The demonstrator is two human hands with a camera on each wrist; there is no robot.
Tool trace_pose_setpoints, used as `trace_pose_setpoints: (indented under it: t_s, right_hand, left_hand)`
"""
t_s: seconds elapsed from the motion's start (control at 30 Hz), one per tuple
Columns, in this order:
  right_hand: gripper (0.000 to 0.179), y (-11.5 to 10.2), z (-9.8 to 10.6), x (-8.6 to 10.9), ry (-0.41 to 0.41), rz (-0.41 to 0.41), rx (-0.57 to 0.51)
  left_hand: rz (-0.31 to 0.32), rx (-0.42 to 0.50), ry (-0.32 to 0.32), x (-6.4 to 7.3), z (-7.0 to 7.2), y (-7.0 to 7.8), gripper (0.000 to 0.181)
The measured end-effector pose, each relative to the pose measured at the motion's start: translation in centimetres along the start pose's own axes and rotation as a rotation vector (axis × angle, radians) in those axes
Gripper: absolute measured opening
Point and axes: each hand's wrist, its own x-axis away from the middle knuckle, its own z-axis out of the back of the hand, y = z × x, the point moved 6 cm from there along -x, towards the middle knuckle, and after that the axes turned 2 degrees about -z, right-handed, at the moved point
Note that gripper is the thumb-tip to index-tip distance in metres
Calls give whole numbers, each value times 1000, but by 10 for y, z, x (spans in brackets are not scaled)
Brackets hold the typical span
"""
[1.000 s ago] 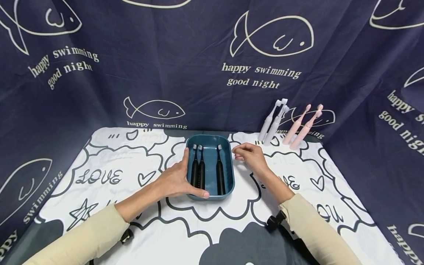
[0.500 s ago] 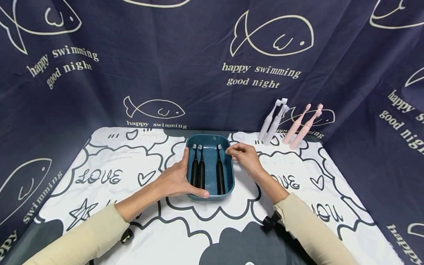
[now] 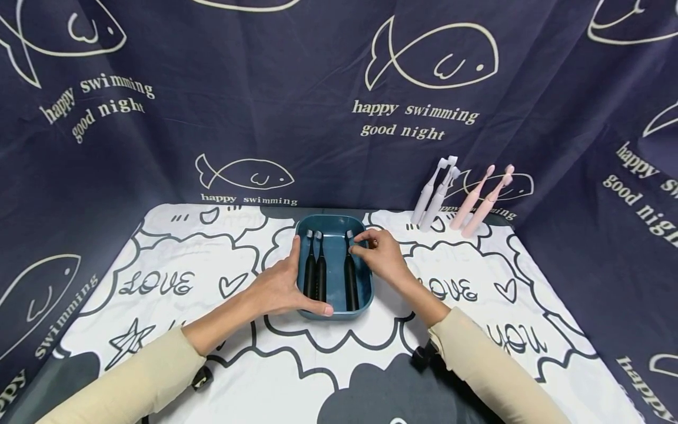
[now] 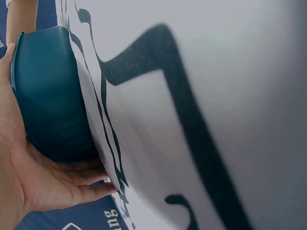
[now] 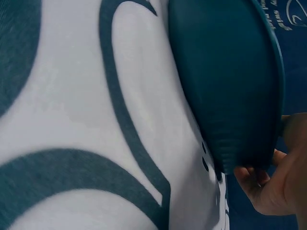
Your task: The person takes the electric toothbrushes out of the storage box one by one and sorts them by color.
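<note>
A dark teal plastic tray [image 3: 335,277] stands on the cloth with black electric toothbrushes lying in it. Two toothbrushes [image 3: 321,274] are side by side at the left, and a single toothbrush [image 3: 351,282] lies at the right. My left hand [image 3: 283,285] grips the tray's left side, its thumb over the near rim; in the left wrist view the fingers lie along the outer wall. My right hand [image 3: 382,254] reaches over the right rim, thumb and index finger parted beside the single toothbrush's neck. Whether they touch it is unclear. The right wrist view hides the toothbrushes behind the tray wall.
Lavender electric toothbrushes [image 3: 436,197] stand upright at the back right, with pink electric toothbrushes [image 3: 482,203] beside them. A patterned white and grey cloth [image 3: 212,294] covers the table. Behind it hangs a navy curtain [image 3: 265,106] printed with fish.
My right hand has moved left, from outside the tray's right rim to over the single toothbrush's neck. My left hand and the tray have stayed put.
</note>
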Motion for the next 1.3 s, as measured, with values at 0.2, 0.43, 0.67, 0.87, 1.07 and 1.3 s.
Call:
trace_pose_setpoints:
  t_s: [0.2,0.43,0.67,0.87,1.07,1.3]
  right_hand:
    - [30,7,-9,1,26,87,89]
    - [46,-12,-8,13,-69,-27,160]
    - [47,-38,-3,26,-163,-96,203]
    - [42,-40,-4,26,-179,-90,272]
    - [40,-45,-4,26,-174,-52,313]
    - [39,-32,-12,17,-192,-38,334]
  left_hand:
    - [3,1,0,0,-1,0,177]
    - [7,-4,-6,0,-1,-1,177]
    - [2,1,1,0,0,0,177]
    - [7,4,1,0,0,1,178]
    - [7,13,0,0,-1,1,178]
    - [15,4,-1,0,-1,0,178]
